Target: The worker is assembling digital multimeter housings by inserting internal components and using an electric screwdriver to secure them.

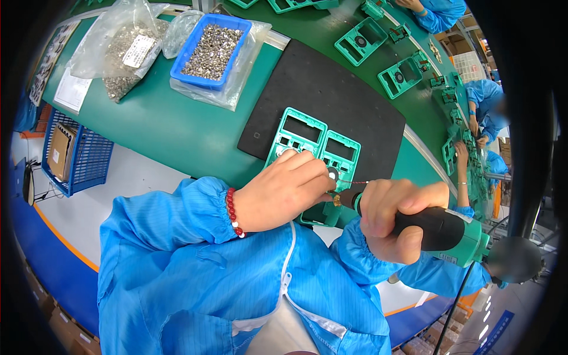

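Observation:
My right hand [396, 219] is wrapped round a green and black corded electric screwdriver [441, 231], its tip pointing left. Thumb and fingers of my left hand [287, 189] are bent together over a teal plastic housing [304, 131], close to the screwdriver's tip. What they pinch, if anything, is hidden. The housing has two window-like frames side by side and lies on a black mat [331, 83]. My left hand covers much of its lower part. A thin red wire runs near the tip.
A blue tray [177, 71] of small metal parts stands at the far left, beside a clear bag [121, 59] of similar parts. Along the green line at right sit more teal housings [361, 41], [400, 77]. Co-workers' hands [461, 155] are at work there. A blue basket [89, 160] stands left.

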### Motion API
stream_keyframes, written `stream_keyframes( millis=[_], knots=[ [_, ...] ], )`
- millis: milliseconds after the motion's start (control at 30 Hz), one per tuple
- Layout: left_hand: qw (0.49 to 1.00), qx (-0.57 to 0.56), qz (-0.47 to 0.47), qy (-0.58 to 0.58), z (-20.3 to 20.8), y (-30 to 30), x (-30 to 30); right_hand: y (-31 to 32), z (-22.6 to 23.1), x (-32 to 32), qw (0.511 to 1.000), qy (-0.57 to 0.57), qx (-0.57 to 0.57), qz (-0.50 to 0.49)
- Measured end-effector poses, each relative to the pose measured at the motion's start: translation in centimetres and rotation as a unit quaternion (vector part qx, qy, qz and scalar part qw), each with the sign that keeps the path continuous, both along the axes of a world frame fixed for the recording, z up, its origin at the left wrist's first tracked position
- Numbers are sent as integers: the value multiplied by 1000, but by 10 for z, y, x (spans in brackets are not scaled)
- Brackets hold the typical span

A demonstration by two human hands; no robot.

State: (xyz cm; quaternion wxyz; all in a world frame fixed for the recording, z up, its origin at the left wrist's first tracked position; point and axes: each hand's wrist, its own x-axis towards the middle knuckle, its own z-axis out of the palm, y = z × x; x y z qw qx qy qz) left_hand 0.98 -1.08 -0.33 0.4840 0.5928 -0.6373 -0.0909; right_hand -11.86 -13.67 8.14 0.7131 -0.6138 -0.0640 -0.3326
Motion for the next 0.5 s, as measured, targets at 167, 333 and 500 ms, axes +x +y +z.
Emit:
stream_keyframes(
  millis=[167, 333, 500],
  knots=[
    [1000, 1, -10, -1, 0, 0, 1, 0, 0, 2, 1000, -3, -1, 3],
    [1000, 1, -10, -13, 3, -2, 0, -5, -3, 1, 999, 9, -16, 29],
    [995, 44, 73, -54, 4, 1, -3, -5, -11, 9, 993, 32, -67, -88]
  ],
)
